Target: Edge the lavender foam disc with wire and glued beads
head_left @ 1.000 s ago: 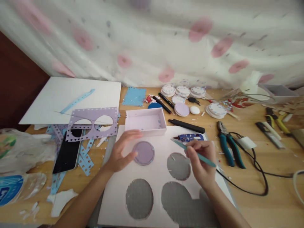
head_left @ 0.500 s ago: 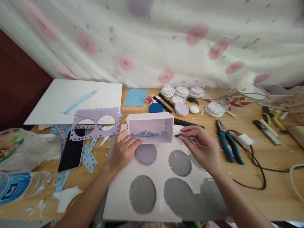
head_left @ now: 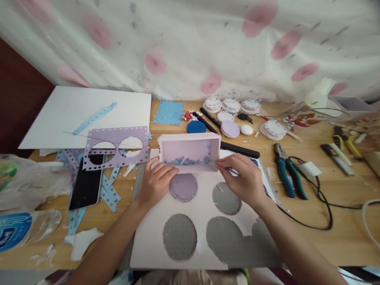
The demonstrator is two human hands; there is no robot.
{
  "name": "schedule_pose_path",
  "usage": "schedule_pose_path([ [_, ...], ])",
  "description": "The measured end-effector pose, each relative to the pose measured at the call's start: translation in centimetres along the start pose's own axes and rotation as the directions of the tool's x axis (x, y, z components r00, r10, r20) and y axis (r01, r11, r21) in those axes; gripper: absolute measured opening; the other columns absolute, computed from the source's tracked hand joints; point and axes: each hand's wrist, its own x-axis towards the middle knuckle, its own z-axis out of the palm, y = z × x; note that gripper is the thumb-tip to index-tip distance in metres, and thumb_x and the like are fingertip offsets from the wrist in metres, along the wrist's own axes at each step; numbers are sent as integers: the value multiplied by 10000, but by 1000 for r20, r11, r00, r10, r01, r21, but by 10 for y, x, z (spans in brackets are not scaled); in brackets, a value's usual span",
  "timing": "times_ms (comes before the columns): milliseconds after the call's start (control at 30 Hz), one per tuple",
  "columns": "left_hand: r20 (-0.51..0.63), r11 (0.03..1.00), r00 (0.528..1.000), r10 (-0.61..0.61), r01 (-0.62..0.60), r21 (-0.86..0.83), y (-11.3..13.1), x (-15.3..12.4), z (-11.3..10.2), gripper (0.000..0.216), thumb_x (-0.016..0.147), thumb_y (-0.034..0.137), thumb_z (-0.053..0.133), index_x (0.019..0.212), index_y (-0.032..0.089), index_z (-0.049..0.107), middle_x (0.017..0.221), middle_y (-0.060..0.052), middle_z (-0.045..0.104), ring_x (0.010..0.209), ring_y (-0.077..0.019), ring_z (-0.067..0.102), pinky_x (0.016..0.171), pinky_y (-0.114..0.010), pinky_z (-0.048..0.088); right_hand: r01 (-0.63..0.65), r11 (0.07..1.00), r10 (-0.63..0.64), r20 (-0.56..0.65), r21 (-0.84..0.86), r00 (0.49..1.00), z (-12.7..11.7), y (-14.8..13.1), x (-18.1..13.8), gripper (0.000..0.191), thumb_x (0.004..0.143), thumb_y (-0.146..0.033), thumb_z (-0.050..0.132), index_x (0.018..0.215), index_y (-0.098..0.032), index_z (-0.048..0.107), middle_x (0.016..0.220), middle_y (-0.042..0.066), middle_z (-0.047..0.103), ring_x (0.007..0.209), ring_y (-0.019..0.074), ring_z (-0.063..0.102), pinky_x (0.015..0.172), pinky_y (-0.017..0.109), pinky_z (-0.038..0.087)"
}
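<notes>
My left hand (head_left: 158, 180) grips the lower left corner of a pale lilac open-fronted box (head_left: 190, 136), with fingertips on its front edge. Small blue and purple paper pieces (head_left: 187, 160) lie along the box's floor, and some are at its right inner wall. Closed around thin metal tweezers (head_left: 230, 170), my right hand (head_left: 243, 178) is at the box's right front corner. The tweezer tips reach inside, close to the pieces on the right; whether they pinch one is too small to tell. Just below the box lies a lilac disc (head_left: 184, 187).
A white sheet with round cut-outs (head_left: 150, 245) lies on a grey mat. Left are a phone (head_left: 86, 184), lilac card (head_left: 118, 132) and plastic bottle (head_left: 29, 229). Pliers (head_left: 287, 170) and a black cable (head_left: 328, 213) lie right; stacked white discs (head_left: 212, 104) stand behind.
My right hand has moved left, bringing the tweezers from beside the box to inside its right end. My left hand stays on the box. The view has shifted slightly.
</notes>
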Motion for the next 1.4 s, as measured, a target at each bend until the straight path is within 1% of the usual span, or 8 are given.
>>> schedule_pose_path([
  [333, 8, 1000, 1000, -3, 2, 9, 0, 0, 1, 231, 854, 31, 499, 934, 194, 642, 824, -7, 727, 780, -151, 635, 984, -421, 349, 61, 995, -56, 60, -77, 997, -5, -1, -1, 88, 821, -135, 615, 771, -206, 606, 772, 34, 700, 723, 171, 653, 640, 288, 479],
  [500, 15, 1000, 1000, -3, 3, 8, 0, 0, 2, 230, 855, 32, 501, 937, 196, 640, 820, -3, 726, 771, -149, 629, 980, -421, 348, 128, 981, -113, 110, -147, 988, 5, -6, 1, 106, 821, -105, 593, 784, -197, 631, 773, 24, 704, 728, 161, 655, 620, 267, 453],
  [833, 6, 1000, 1000, -3, 3, 6, -1, 0, 2, 222, 853, 31, 510, 934, 187, 645, 797, -6, 711, 772, -151, 624, 968, -414, 356, 167, 941, -144, 99, -295, 985, 22, -7, 5, 124, 820, -106, 575, 733, -191, 600, 696, 16, 682, 650, 169, 624, 564, 282, 419],
  [933, 17, 1000, 1000, -5, 5, 6, -1, -1, 2, 242, 870, 44, 481, 951, 196, 650, 801, -9, 708, 786, -153, 622, 981, -417, 360, 117, 974, -113, 33, -195, 993, 16, -9, 4, 125, 805, -88, 603, 750, -199, 584, 742, 15, 704, 693, 167, 648, 600, 276, 453],
  [1033, 31, 1000, 1000, 2, -3, 5, -5, 0, 2, 246, 876, 54, 470, 968, 188, 656, 817, -22, 700, 814, -159, 622, 1004, -429, 364, 57, 998, -57, -65, 5, 996, 7, -12, 1, 136, 791, -84, 645, 791, -209, 590, 787, 21, 713, 726, 166, 663, 622, 280, 487],
  [1133, 50, 1000, 999, 10, -9, -23, -16, 2, 6, 245, 893, 70, 462, 1015, 178, 645, 848, -37, 691, 854, -166, 613, 1030, -444, 372, -23, 979, 56, -158, 204, 986, 1, -13, -5, 157, 768, -79, 681, 810, -213, 611, 774, 27, 700, 728, 170, 674, 588, 278, 500],
  [1267, 100, 995, 995, -15, 24, -92, -35, 12, 11, 281, 906, 98, 467, 1139, 181, 601, 962, -58, 680, 960, -184, 593, 1040, -456, 394, -124, 932, 204, -208, 340, 957, 1, -15, -14, 152, 755, -87, 699, 782, -214, 620, 767, 35, 694, 734, 189, 684, 563, 290, 508],
  [1400, 11, 986, 995, -99, 100, -133, -30, 22, 7, 300, 883, 119, 521, 1160, 204, 597, 1166, -93, 628, 1118, -223, 542, 997, -443, 428, -182, 896, 281, -200, 404, 939, 6, -16, -21, 136, 766, -113, 698, 766, -221, 615, 757, 40, 692, 772, 209, 691, 561, 301, 518],
])
